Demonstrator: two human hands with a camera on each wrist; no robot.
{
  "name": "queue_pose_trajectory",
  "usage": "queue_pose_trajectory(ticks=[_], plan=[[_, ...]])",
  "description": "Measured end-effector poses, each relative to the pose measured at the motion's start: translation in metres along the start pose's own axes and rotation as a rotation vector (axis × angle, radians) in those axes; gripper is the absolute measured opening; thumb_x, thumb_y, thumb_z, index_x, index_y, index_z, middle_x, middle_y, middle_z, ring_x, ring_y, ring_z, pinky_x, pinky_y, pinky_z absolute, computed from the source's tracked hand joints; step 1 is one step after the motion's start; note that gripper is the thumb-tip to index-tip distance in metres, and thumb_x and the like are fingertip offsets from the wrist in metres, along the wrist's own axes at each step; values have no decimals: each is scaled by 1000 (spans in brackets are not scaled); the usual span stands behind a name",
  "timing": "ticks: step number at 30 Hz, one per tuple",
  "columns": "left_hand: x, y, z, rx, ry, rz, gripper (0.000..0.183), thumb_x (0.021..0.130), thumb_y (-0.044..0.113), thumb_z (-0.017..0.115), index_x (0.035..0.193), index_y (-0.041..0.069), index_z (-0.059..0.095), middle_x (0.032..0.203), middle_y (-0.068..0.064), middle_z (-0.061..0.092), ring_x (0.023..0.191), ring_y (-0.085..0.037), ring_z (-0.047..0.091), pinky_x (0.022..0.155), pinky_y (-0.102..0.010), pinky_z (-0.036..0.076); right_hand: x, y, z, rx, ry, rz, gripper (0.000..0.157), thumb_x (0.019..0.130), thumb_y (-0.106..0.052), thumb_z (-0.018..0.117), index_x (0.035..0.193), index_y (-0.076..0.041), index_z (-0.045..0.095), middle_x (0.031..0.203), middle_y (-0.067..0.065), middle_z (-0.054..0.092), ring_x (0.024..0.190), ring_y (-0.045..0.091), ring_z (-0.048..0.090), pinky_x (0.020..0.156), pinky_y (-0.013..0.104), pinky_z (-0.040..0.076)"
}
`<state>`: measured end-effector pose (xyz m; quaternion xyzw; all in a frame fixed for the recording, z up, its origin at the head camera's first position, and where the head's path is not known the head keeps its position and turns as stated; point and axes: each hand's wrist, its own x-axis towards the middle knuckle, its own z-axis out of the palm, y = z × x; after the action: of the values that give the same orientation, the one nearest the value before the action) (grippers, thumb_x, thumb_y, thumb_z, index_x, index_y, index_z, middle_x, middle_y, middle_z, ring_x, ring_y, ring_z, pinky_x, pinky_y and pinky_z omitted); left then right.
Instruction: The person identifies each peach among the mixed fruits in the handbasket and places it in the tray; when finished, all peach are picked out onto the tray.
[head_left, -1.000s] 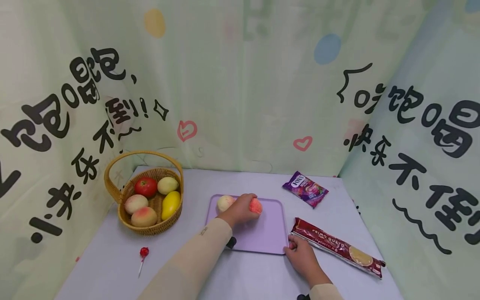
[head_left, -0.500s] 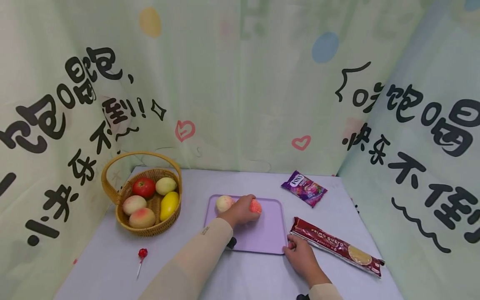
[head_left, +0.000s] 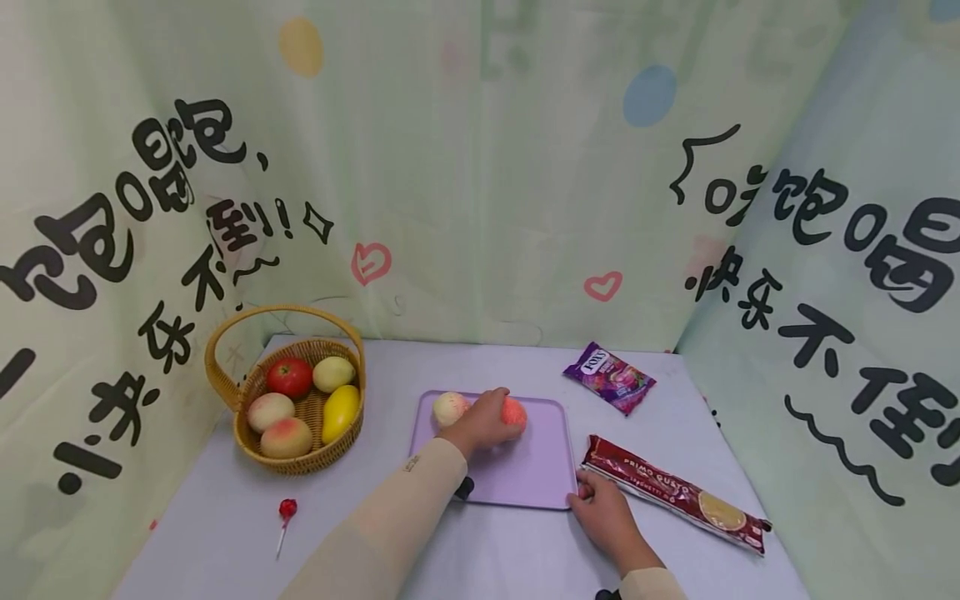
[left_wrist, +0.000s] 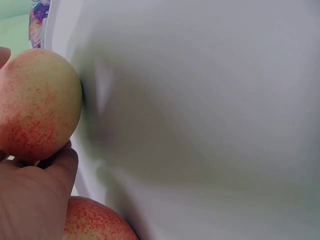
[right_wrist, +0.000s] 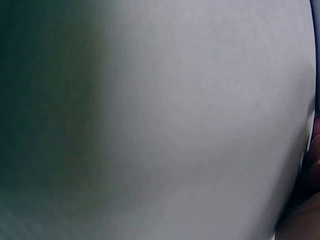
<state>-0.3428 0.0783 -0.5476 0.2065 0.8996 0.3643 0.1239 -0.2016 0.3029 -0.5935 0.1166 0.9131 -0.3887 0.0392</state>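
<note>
My left hand [head_left: 483, 423] holds a pink-and-cream peach [head_left: 514, 413] low over the purple tray [head_left: 525, 475]. In the left wrist view the fingers and thumb curve round that peach [left_wrist: 42, 105], on its near and far sides. A second peach [head_left: 450, 408] sits on the tray just left of the hand and appears at the bottom of the left wrist view. My right hand [head_left: 603, 512] pinches the tray's front right corner with curled fingers. Only a few of its fingers [right_wrist: 314, 150] show at the right border of the right wrist view.
A handled wicker basket [head_left: 311, 454] with several fruits stands at the back left. In front of it lies a red lollipop [head_left: 287, 510]. A purple candy bag [head_left: 611, 379] lies at the back right, and a dark red spaghetti packet [head_left: 667, 492] beside the right hand. Curtains enclose the table.
</note>
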Motion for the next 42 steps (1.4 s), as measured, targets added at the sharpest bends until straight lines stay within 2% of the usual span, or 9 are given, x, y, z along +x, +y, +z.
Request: queue_pose_trajectory(ticks=[8, 13, 17, 21, 26, 28, 32, 35, 42], plan=[[0, 5, -3, 12, 28, -3, 72, 91, 28, 73, 153, 6, 42, 146, -12, 53, 127, -21, 55, 111, -37, 46, 1, 2, -5, -9, 1, -13, 46, 91, -12, 72, 133, 5, 62, 91, 3, 59, 78, 16, 50, 66, 28, 44], [-1, 14, -7, -6, 41, 5, 73, 92, 30, 72, 154, 8, 41, 152, -12, 49, 138, -23, 50, 115, -39, 43, 2, 4, -10, -11, -1, -6, 46, 92, -13, 71, 133, 5, 62, 91, 3, 59, 78, 16, 50, 66, 27, 43], [-4, 19, -14, -30, 57, 17, 70, 94, 28, 70, 155, 11, 40, 157, -11, 45, 146, -25, 44, 118, -42, 40, 5, 6, -12, -15, 3, 3, 47, 92, -14, 71, 134, 4, 61, 92, 4, 59, 78, 17, 50, 64, 27, 43], [-12, 19, -23, -24, 73, 32, 69, 94, 27, 70, 155, 14, 41, 158, -8, 45, 146, -23, 43, 118, -42, 40, 7, 8, -13, -19, -1, 10, 47, 93, -14, 71, 135, 4, 61, 92, 4, 58, 78, 17, 50, 63, 26, 42], [-26, 15, -38, -10, 87, 58, 69, 95, 30, 71, 155, 17, 41, 158, -5, 45, 144, -22, 46, 116, -43, 42, 7, 10, -12, -9, -12, 10, 48, 93, -14, 70, 136, 6, 60, 93, 5, 58, 79, 18, 50, 62, 26, 42], [-33, 11, -43, -16, 95, 71, 69, 95, 31, 70, 155, 17, 41, 157, -5, 46, 137, -24, 52, 113, -42, 46, 7, 10, -10, -1, -11, 6, 48, 93, -14, 71, 135, 6, 60, 92, 5, 58, 78, 18, 49, 62, 26, 43], [-48, 3, -56, -46, 120, 101, 67, 93, 30, 69, 154, 16, 43, 154, -4, 48, 132, -21, 55, 110, -39, 48, 6, 10, -6, 5, -2, -6, 46, 91, -12, 71, 133, 6, 62, 91, 4, 59, 76, 17, 49, 62, 25, 43], [-63, -2, -67, -61, 137, 105, 66, 93, 30, 69, 153, 18, 45, 154, -1, 48, 136, -20, 51, 111, -40, 47, 6, 10, -2, 13, -5, -10, 46, 91, -12, 71, 132, 6, 61, 91, 4, 59, 76, 17, 49, 61, 25, 43], [-101, -12, -94, -57, 180, 158, 66, 94, 40, 73, 150, 16, 48, 151, -3, 51, 130, -31, 57, 108, -44, 51, 7, 6, 1, 11, -15, -19, 47, 92, -12, 71, 134, 7, 60, 91, 4, 59, 77, 17, 49, 60, 25, 43]])
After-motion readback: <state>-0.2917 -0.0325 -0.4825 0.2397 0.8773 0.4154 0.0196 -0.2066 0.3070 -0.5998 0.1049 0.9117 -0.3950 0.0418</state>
